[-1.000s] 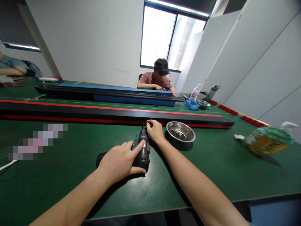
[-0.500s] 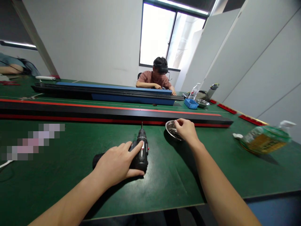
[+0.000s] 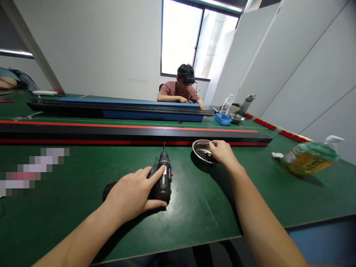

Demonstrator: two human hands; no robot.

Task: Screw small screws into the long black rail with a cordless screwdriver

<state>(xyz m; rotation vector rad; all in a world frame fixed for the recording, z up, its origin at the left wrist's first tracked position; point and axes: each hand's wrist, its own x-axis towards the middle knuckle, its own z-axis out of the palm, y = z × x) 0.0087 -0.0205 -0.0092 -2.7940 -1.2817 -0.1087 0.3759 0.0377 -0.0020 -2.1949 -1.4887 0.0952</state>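
Drill (image 3: 162, 178) lying on its side on the green table (image 3: 69, 207), bit aimed at the long black and red rail (image 3: 125, 134); my left hand (image 3: 133, 196) is wrapped around its handle, forefinger laid along the body. My right hand (image 3: 222, 152) dips into the steel bowl (image 3: 200, 148) of dark screws just beside the rail, fingers curled; I cannot tell whether they pinch anything.

Both forearms bare, no sleeves, gloves, rings or watch showing.
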